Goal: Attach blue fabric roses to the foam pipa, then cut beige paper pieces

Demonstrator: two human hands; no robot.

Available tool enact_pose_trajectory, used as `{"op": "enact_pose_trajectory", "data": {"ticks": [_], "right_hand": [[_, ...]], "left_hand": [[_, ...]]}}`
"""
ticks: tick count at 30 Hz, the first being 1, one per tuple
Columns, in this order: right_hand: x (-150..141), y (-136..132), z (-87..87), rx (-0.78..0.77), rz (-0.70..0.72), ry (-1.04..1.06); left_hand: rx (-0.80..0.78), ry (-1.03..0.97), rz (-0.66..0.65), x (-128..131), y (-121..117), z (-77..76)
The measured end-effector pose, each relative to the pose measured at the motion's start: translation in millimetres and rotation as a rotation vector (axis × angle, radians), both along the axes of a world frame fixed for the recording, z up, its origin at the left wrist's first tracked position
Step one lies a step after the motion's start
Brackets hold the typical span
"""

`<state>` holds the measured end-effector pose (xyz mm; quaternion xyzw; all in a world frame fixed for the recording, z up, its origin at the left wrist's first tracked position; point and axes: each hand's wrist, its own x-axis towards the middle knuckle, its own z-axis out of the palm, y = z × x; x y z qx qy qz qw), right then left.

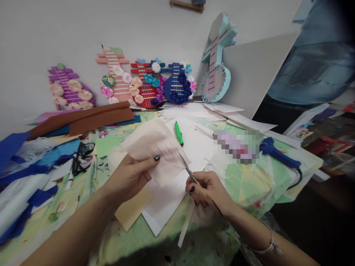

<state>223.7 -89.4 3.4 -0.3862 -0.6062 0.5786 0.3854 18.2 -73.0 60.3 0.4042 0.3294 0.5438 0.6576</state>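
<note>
My left hand (135,175) pinches a pale cream sheet of thin paper (158,142) between thumb and fingers, holding it above the table. In my right hand (206,188) is a pair of scissors (190,173), its blades pointing up and left at the paper's right edge. Whether the blades touch the paper is hard to tell. Beneath both hands lie white sheets (163,207) and a tan paper piece (134,208). A narrow pale strip (186,225) hangs below my right hand. Behind the paper rests a green cutter-like tool (179,133).
Decorated paper guitars (177,83) lean along the wall. A blue glue gun (279,153) with a cord lies at the right. Brown paper (100,120), black glasses (83,155) and blue paper scraps (16,147) crowd the left side. A large water bottle (316,62) stands beyond the right end.
</note>
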Motion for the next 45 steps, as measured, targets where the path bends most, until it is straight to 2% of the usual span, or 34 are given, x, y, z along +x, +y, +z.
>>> {"op": "enact_pose_trajectory", "data": {"ticks": [20,27,39,45], "right_hand": [[0.2,0.7,-0.6,-0.014,-0.024,-0.025],[-0.6,0.4,0.1,-0.035,-0.028,-0.023],[-0.4,0.2,-0.7,0.006,-0.043,-0.04],[-0.8,-3.6,2.1,0.12,-0.079,-0.158]], "left_hand": [[-0.018,0.012,0.013,1.3,0.2,2.1],[-0.002,-0.003,0.005,-0.1,0.8,-1.6],[0.004,0.061,-0.029,-1.5,-0.3,0.0],[0.081,0.071,0.086,-0.7,3.9,0.2]]}}
